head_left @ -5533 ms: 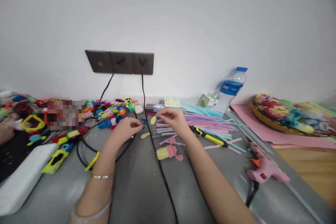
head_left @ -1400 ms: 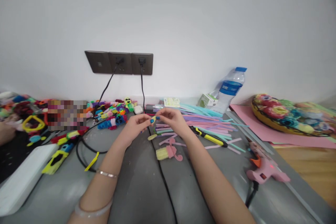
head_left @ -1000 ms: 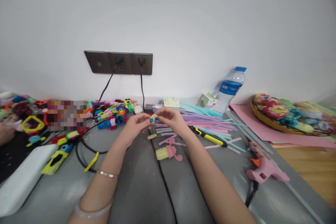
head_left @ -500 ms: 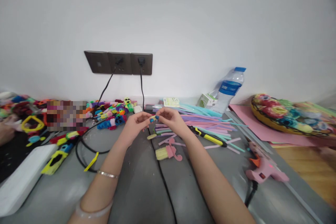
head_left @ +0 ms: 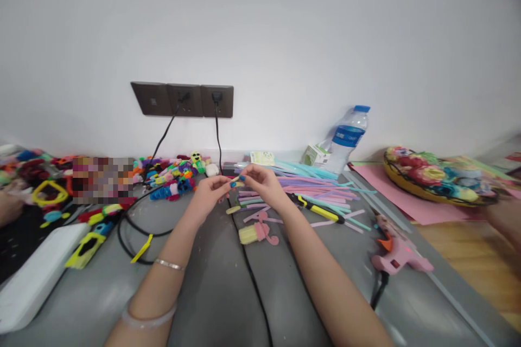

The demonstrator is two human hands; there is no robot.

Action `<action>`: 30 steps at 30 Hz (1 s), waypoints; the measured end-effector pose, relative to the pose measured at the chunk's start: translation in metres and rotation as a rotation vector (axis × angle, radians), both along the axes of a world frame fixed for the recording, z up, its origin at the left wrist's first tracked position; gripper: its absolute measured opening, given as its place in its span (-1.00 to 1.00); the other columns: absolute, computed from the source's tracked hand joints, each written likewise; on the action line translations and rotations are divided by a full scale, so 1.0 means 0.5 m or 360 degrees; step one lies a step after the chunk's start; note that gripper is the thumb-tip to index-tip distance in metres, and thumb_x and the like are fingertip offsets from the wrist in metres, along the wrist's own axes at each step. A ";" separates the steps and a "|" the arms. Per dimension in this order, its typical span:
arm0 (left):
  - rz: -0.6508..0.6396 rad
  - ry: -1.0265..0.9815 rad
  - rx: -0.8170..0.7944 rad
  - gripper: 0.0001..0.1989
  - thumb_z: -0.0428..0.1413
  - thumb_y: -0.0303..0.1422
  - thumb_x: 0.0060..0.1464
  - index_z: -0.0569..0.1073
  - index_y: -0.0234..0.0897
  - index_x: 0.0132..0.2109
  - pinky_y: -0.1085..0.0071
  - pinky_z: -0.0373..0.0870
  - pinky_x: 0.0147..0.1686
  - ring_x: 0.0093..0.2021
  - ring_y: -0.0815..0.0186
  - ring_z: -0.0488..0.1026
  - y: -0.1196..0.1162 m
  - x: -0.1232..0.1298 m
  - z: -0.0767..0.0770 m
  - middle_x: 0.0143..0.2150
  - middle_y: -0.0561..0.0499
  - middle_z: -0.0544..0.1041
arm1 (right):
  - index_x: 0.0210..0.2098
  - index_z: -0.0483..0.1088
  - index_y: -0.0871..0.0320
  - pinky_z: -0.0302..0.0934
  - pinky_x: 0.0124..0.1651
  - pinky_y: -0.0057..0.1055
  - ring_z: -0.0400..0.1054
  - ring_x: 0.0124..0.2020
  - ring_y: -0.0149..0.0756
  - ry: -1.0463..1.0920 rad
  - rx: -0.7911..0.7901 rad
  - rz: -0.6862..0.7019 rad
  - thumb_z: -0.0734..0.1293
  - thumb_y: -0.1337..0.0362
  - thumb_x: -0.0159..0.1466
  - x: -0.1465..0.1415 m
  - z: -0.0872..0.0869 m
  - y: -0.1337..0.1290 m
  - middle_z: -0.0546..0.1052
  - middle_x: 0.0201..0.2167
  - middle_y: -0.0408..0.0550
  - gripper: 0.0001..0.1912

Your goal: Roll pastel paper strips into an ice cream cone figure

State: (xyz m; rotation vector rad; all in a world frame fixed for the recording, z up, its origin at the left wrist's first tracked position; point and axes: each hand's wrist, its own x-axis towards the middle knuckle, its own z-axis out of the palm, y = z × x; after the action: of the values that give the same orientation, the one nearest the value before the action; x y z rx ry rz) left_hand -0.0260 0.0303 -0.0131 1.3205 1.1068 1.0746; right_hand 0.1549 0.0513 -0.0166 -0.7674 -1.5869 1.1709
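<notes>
My left hand point(head_left: 211, 195) and my right hand point(head_left: 264, 187) meet above the grey table, thumbs and fingers pinched together. Between their fingertips is a small pale yellow fuzzy piece point(head_left: 235, 180), seemingly pipe cleaner, mostly covered by the fingers. Just below lies a yellow and pink pipe-cleaner figure point(head_left: 249, 235) with curled pink ends. A short yellow fuzzy piece point(head_left: 233, 210) rests under my left fingertips. Behind and right of my right hand spread loose pastel pipe cleaners point(head_left: 317, 187), with a yellow and black tool point(head_left: 323, 212) lying across them.
A pink glue gun point(head_left: 401, 257) lies at right, its cord trailing. A water bottle point(head_left: 348, 141) leans on the wall beside a small box point(head_left: 315, 155). A flower basket point(head_left: 431, 190) stands far right. Black cables point(head_left: 254, 282) cross the table. A white case point(head_left: 44, 276) and colourful figures lie left.
The view has shifted slightly, so things at right appear further left. Both hands keep their pinch on the small yellow piece. At far right another person's hand reaches nearer the basket.
</notes>
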 end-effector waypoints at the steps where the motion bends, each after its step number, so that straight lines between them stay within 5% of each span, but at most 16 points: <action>1: 0.0004 -0.0010 -0.0004 -0.64 0.31 -0.11 -0.16 0.58 -0.33 -0.31 0.53 0.13 -0.57 -0.54 0.43 0.28 0.000 0.001 0.001 -0.46 0.01 0.52 | -0.36 0.38 0.14 0.24 -0.31 -0.40 0.32 -0.42 -0.38 0.0004 0.0004 -0.0009 0.40 0.05 0.17 0.000 0.000 0.002 0.44 -0.46 -0.13 -0.72; 5: 0.0023 -0.0061 0.0014 -0.61 0.32 -0.07 -0.21 0.56 -0.32 -0.35 0.53 0.11 -0.59 -0.56 0.43 0.28 0.001 0.005 0.003 -0.53 0.05 0.47 | -0.31 0.37 0.13 0.25 -0.32 -0.40 0.32 -0.44 -0.38 -0.0084 0.0069 -0.0172 0.35 0.13 0.19 -0.001 0.021 0.011 0.44 -0.43 -0.14 -0.80; 9: 0.0020 -0.0050 0.0047 -0.57 0.33 -0.04 -0.23 0.57 -0.33 -0.34 0.53 0.09 -0.60 -0.58 0.45 0.24 0.003 0.006 -0.001 -0.55 0.06 0.45 | -0.26 0.39 0.14 0.23 -0.33 -0.39 0.33 -0.43 -0.37 -0.0443 0.0174 -0.0469 0.28 0.28 0.20 0.024 0.092 -0.015 0.49 -0.32 -0.08 -0.88; 13: 0.0062 -0.0060 0.0050 -0.56 0.33 -0.03 -0.26 0.57 -0.32 -0.35 0.54 0.08 -0.61 -0.59 0.45 0.24 0.003 0.004 -0.001 -0.56 0.06 0.46 | -0.37 0.40 0.14 0.17 -0.33 -0.39 0.36 -0.41 -0.30 -0.1000 0.0131 -0.0647 0.28 0.32 0.19 0.104 0.178 -0.117 0.52 -0.42 -0.07 -0.94; 16: 0.0106 -0.0063 0.0079 -0.57 0.33 -0.03 -0.27 0.55 -0.32 -0.38 0.54 0.09 -0.60 -0.58 0.44 0.26 0.001 0.007 0.001 -0.56 0.05 0.48 | -0.27 0.40 0.13 0.17 -0.36 -0.41 0.39 -0.42 -0.29 -0.1245 -0.0144 -0.0676 0.19 0.22 0.28 0.175 0.199 -0.199 0.54 -0.42 -0.09 -0.82; 19: 0.0114 -0.0058 0.0116 -0.55 0.33 -0.02 -0.28 0.56 -0.33 -0.37 0.53 0.11 -0.60 -0.58 0.44 0.26 -0.002 0.015 0.003 -0.54 0.03 0.51 | -0.20 0.42 0.16 0.22 -0.27 -0.37 0.43 -0.30 -0.21 -0.1489 -0.0228 -0.0897 0.18 0.17 0.29 0.218 0.161 -0.238 0.56 -0.28 0.02 -0.75; 23: 0.0100 -0.0038 0.0138 -0.54 0.34 -0.02 -0.29 0.59 -0.33 -0.34 0.51 0.12 -0.59 -0.57 0.42 0.27 -0.006 0.022 0.002 -0.53 0.01 0.53 | -0.13 0.43 0.23 0.21 -0.04 -0.21 0.39 -0.05 0.03 -0.1850 -0.0129 -0.1089 0.34 0.20 0.14 0.235 0.066 -0.258 0.51 -0.06 0.23 -0.67; 25: 0.0107 -0.0036 0.0164 -0.55 0.34 -0.03 -0.29 0.59 -0.32 -0.34 0.50 0.13 -0.58 -0.57 0.41 0.28 -0.006 0.022 -0.001 -0.55 0.03 0.52 | -0.20 0.43 0.20 0.22 -0.06 -0.23 0.40 -0.10 -0.02 -0.1830 -0.0131 -0.1162 0.29 0.17 0.19 0.251 0.029 -0.284 0.54 -0.16 0.17 -0.73; 30: 0.0116 -0.0045 0.0180 -0.56 0.35 -0.04 -0.30 0.58 -0.32 -0.35 0.49 0.20 -0.54 -0.53 0.37 0.35 -0.003 0.025 -0.006 -0.54 0.02 0.52 | -0.58 0.35 0.11 0.17 -0.38 -0.32 0.42 -0.45 -0.13 -0.1835 -0.0860 -0.1443 0.17 0.02 0.28 0.345 -0.007 -0.365 0.50 -0.55 0.03 -0.59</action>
State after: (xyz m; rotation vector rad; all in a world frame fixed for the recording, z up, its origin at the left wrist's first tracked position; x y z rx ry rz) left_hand -0.0137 0.0287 -0.0160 1.3583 1.0934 1.2213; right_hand 0.3273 -0.1314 -0.0204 -2.5040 -1.3731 0.3980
